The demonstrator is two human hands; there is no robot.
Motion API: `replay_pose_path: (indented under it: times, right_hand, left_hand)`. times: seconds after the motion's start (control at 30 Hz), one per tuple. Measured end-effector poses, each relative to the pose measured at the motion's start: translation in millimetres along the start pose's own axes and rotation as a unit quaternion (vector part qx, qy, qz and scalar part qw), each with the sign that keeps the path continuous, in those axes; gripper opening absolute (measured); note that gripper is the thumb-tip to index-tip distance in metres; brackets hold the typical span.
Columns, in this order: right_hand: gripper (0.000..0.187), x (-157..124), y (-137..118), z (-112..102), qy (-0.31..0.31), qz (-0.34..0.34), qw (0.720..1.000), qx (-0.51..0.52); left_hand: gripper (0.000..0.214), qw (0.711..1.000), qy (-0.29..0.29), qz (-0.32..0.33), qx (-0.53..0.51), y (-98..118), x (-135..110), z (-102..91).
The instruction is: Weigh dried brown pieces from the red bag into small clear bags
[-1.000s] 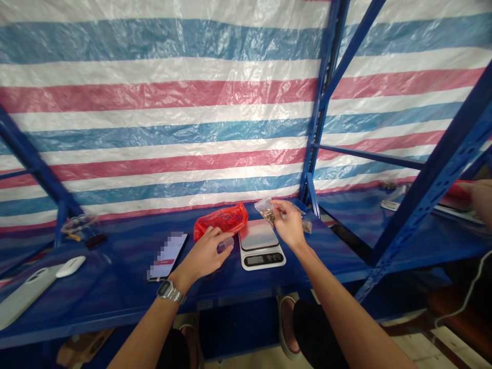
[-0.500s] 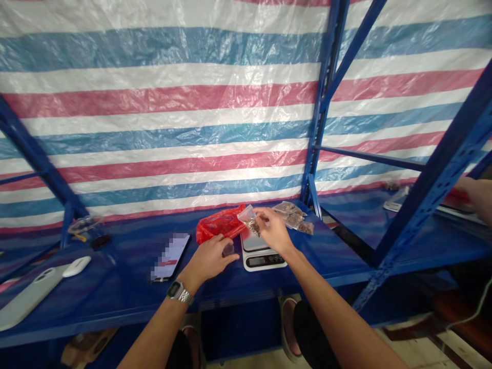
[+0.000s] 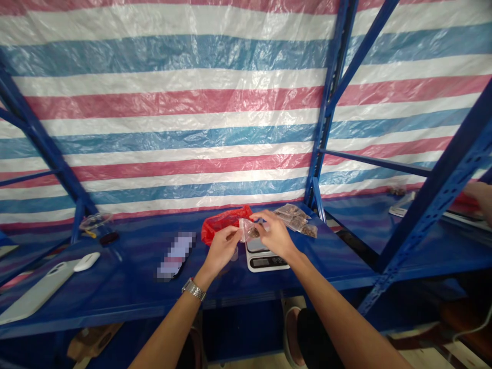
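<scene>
As I read the head view from its left edge, a grey phone (image 3: pixel 34 294) lies flat on the blue shelf (image 3: pixel 126 287) with a small white device (image 3: pixel 86 261) just beside it, and a second phone (image 3: pixel 176 255) rests further in, well apart from both. Next comes my left hand (image 3: pixel 221 249), a wristwatch (image 3: pixel 193 289) on its wrist, its grip closed in a fingertip pinch on the left edge of a small clear bag (image 3: pixel 246 230) with brownish contents. Behind that hand sits a crumpled red plastic bag (image 3: pixel 223 223). The small clear bag is held up off the shelf, just above the near left corner of the white scale (image 3: pixel 265 256), between the two hands. My right hand (image 3: pixel 274 236) has its grip closed on the bag's other edge, so both hands share it at the mouth; I cannot tell whether the mouth is sealed. What shows of the scale's pan is bare. Right of the scale, a pile of filled bags (image 3: pixel 298 220) of the same kind lies near the blue upright (image 3: pixel 323 154), so I judge several bags finished and this one in hand midway. At the far right, another person's hand (image 3: pixel 480 197) shows on the neighbouring shelf.
</scene>
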State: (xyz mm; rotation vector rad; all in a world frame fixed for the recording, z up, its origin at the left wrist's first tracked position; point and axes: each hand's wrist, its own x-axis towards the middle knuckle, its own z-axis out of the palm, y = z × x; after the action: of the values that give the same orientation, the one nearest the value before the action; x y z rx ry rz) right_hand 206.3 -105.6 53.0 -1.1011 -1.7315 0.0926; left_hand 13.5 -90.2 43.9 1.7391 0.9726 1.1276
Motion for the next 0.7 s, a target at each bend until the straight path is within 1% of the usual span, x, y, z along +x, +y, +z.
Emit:
replay_pose_path:
  times: [0.07, 0.1, 0.13, 0.17, 0.23, 0.27, 0.37, 0.47, 0.6, 0.67, 0.7]
  right_hand:
    - [0.027, 0, -5, -2, 0.045, 0.001, 0.999, -0.005]
    - [0.023, -1, -8, -2, 0.047, 0.013, 0.999, 0.006]
    - [0.018, -1, -10, -2, 0.031, 0.034, 0.999, 0.028]
    - [0.016, -2, -11, 0, 0.003, 0.063, 0.996, 0.056]
    - [0.024, -2, -11, 5, -0.057, 0.125, 0.984, 0.112]
    - [0.028, -3, -9, 9, -0.076, 0.149, 0.977, 0.135]
    - [0.034, -2, -1, 15, -0.088, 0.19, 0.959, 0.192]
    - [0.036, 0, 6, 13, -0.098, 0.201, 0.945, 0.237]
    - [0.039, 0, 7, 6, -0.118, 0.182, 0.941, 0.26]
    - [0.039, -1, 7, 6, -0.122, 0.175, 0.947, 0.242]
    - [0.037, -1, 7, 6, -0.12, 0.171, 0.953, 0.221]
  left_hand:
    - [0.035, 0.999, 0.015, -0.026, -0.039, 3, -2, 3.7]
    - [0.036, 0.998, 0.02, -0.036, -0.053, 5, -3, 5.7]
    - [0.036, 0.997, 0.022, -0.043, -0.064, 6, -3, 7.7]
    - [0.035, 0.996, 0.022, -0.048, -0.074, 8, -3, 9.8]
    - [0.034, 0.994, 0.016, -0.054, -0.092, 10, -3, 13.3]
    - [0.033, 0.993, 0.014, -0.054, -0.1, 10, -2, 14.8]
    - [0.034, 0.992, 0.011, -0.04, -0.119, 9, 1, 17.9]
    - [0.038, 0.989, -0.001, -0.028, -0.143, 7, 3, 20.2]
    - [0.038, 0.983, -0.015, -0.038, -0.181, 8, 3, 25.1]
    - [0.037, 0.984, -0.002, -0.053, -0.17, 9, 3, 27.7]
    - [0.036, 0.987, 0.018, -0.056, -0.152, 9, 4, 28.6]
